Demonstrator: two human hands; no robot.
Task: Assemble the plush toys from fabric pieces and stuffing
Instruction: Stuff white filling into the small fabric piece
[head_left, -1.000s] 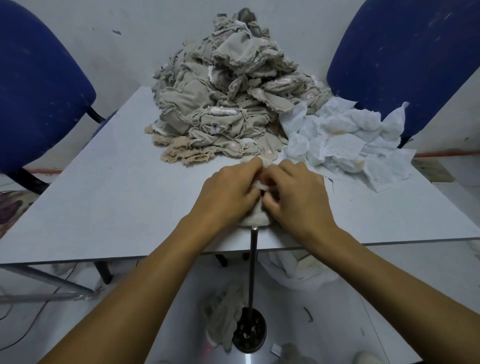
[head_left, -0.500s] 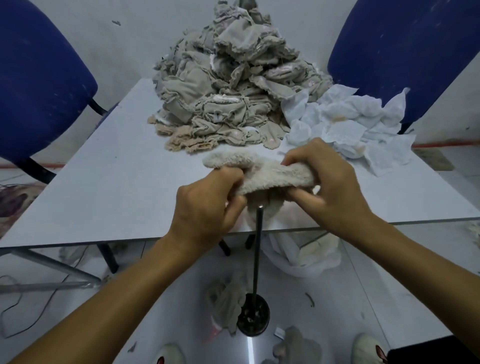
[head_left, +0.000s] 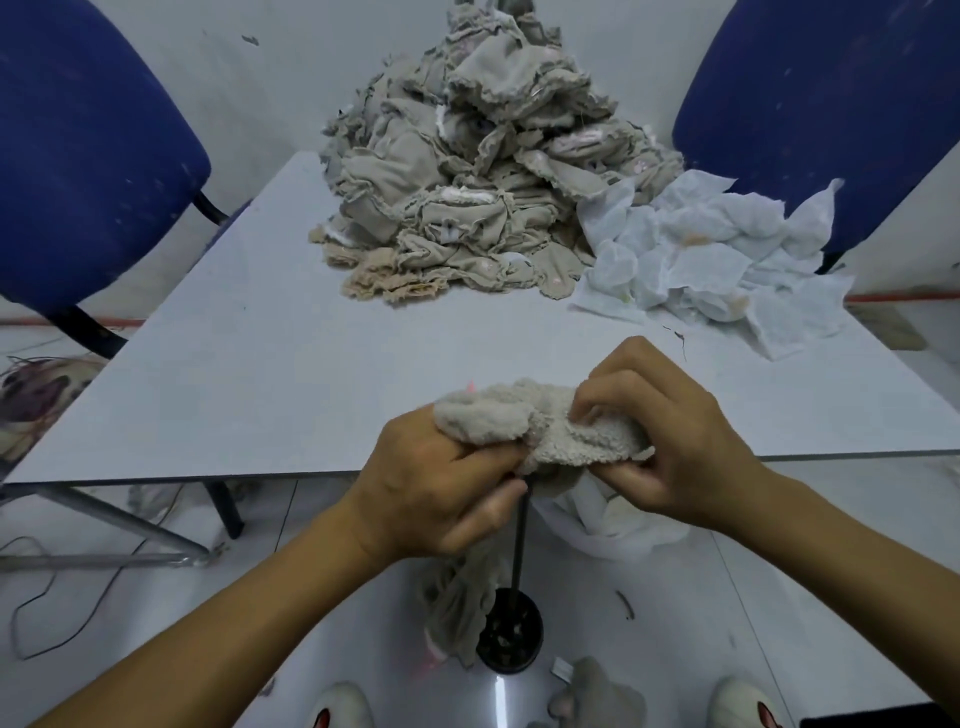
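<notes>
White wall at the back, pale floor tiles, and a light grey bench (head_left: 260, 374) sitting in the middle of it all. Far left there's a blue chair (head_left: 88, 156) pushed up near the bench corner, with some loose wires (head_left: 47, 597) trailing on the floor below it. Moving in, a big heap of beige fabric pieces (head_left: 467, 171) is stacked at the far end of the bench, frayed edges everywhere.

At the near edge the person has both hands on one fuzzy cream plush piece (head_left: 540, 426), lifted just off the bench surface. Left hand (head_left: 441, 493) is curled tight round the left end of it, thumb tucked underneath. A thin black rod (head_left: 519, 540) runs from right under that hand straight down to a round black base (head_left: 509, 639) on the floor, with a limp beige rag (head_left: 457, 603) beside the base. Can't tell if the rod actually goes up inside the plush.

Right hand (head_left: 670, 441) pinches the other end, fingers bent over the top and thumb below. Past it, crumpled white sheets (head_left: 711, 249) lie just beside the beige heap, touching it. Another blue chair (head_left: 821, 104) is at the far right. Two white shoes (head_left: 337, 706) poke in at the bottom.
</notes>
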